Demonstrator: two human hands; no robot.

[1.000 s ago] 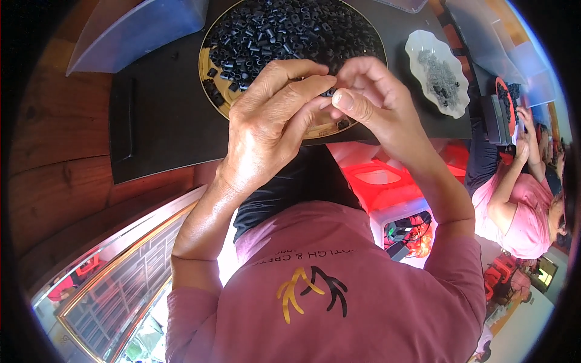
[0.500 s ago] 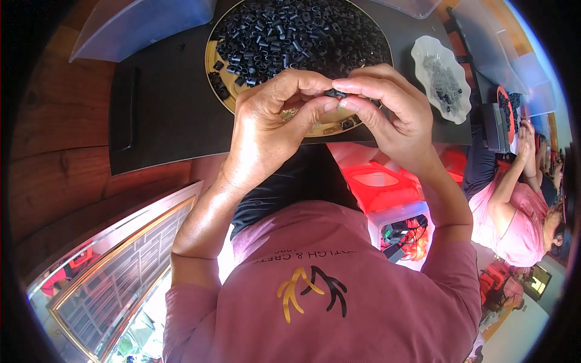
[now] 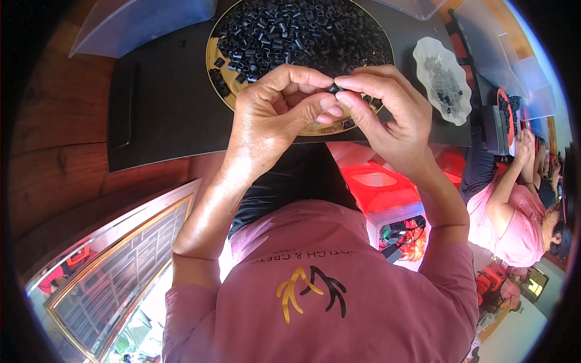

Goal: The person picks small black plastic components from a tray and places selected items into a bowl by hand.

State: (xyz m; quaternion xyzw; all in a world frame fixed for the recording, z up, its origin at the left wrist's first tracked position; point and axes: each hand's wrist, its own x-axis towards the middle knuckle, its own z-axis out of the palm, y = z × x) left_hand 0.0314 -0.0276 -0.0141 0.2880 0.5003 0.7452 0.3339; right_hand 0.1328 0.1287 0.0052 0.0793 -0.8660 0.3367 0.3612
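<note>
Over the near part of a round gold tray (image 3: 211,60), my two hands meet at the fingertips. My right hand (image 3: 396,112) pinches a small black plastic piece (image 3: 334,89) between thumb and index finger. The index tip of my left hand (image 3: 266,118) touches that piece from the other side. The left thumb is bent against the fingers below it, and whatever lies between them is hidden. Behind the hands, a heap of short black tube-like pieces (image 3: 296,36) fills most of the tray.
A white scalloped dish (image 3: 423,57) with small clear bits and a few black ones stands right on the dark table (image 3: 163,115). Clear plastic bins (image 3: 142,21) stand at the back. Red bags (image 3: 378,187) lie below the table edge. Another person (image 3: 505,212) sits at the right.
The left thumb has drawn back from the right thumb and bent inward. The black piece has stayed in about the same place, tilted slightly differently.
</note>
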